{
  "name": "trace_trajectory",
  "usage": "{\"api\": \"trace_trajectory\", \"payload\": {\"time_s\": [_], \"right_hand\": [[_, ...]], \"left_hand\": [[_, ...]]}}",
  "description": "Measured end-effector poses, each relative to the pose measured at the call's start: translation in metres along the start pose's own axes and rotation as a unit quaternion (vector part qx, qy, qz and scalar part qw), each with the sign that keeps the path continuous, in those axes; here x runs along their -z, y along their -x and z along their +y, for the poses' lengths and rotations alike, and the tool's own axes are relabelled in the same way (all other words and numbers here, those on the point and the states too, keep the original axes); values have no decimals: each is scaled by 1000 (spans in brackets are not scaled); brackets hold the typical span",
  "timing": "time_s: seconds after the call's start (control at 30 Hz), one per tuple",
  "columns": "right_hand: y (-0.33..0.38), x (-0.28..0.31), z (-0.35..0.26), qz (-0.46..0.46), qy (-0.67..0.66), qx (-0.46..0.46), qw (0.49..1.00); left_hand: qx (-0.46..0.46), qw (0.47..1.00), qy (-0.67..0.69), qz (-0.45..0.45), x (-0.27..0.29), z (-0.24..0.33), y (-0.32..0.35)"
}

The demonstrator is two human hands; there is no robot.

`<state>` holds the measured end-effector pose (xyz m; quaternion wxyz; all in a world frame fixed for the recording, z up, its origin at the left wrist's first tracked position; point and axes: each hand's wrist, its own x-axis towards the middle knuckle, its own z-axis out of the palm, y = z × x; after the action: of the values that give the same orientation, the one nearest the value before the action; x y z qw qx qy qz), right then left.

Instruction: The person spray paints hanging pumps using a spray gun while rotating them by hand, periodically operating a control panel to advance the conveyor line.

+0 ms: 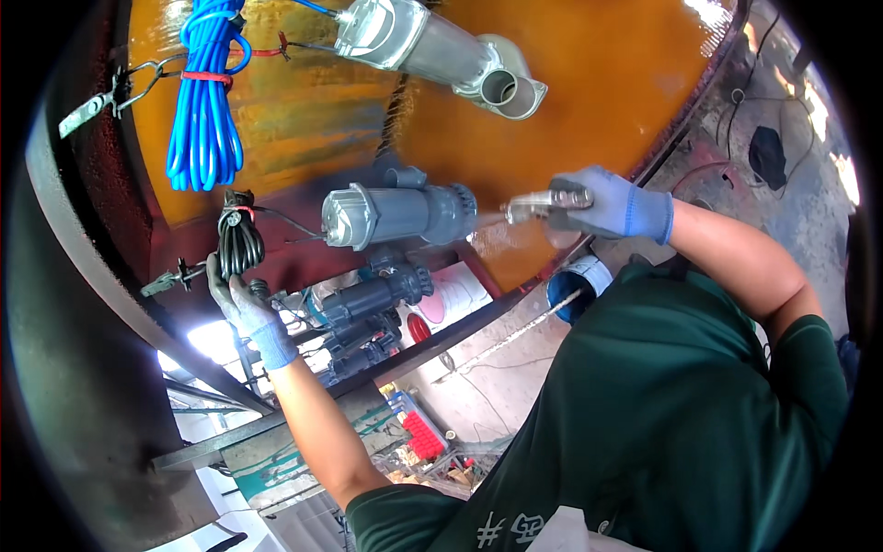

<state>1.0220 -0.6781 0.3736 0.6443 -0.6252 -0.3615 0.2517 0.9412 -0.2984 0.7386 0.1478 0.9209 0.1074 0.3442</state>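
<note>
My right hand [612, 202], in a blue-grey glove, is closed around a metal spray gun [538, 203]. Its nozzle points left at the round end of a grey motor pump [400, 215], a short gap away, with a faint haze between them. The pump hangs level, and a dark lead joins it to a tied coil of black cable [241, 247]. At the lower end of that coil, my gloved left hand [241, 311] has its fingers round the cable. Part of the grip is hidden.
Above hangs a bare silver pump [418, 46] beside a coil of blue cable [207, 120]. Several dark pumps [363, 308] hang below. An orange-brown stained panel [570, 83] stands behind. A blue bucket [589, 274] is near my body; a red crate [423, 434] sits lower down.
</note>
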Motion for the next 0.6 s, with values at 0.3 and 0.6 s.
{"api": "trace_trajectory", "payload": {"time_s": [0.3, 0.6], "right_hand": [[-5, -6, 20, -8, 19, -9, 1000], [-4, 14, 4, 6, -14, -9, 1000]], "left_hand": [[29, 998, 55, -7, 30, -19, 29], [117, 990, 70, 30, 50, -20, 57]]}}
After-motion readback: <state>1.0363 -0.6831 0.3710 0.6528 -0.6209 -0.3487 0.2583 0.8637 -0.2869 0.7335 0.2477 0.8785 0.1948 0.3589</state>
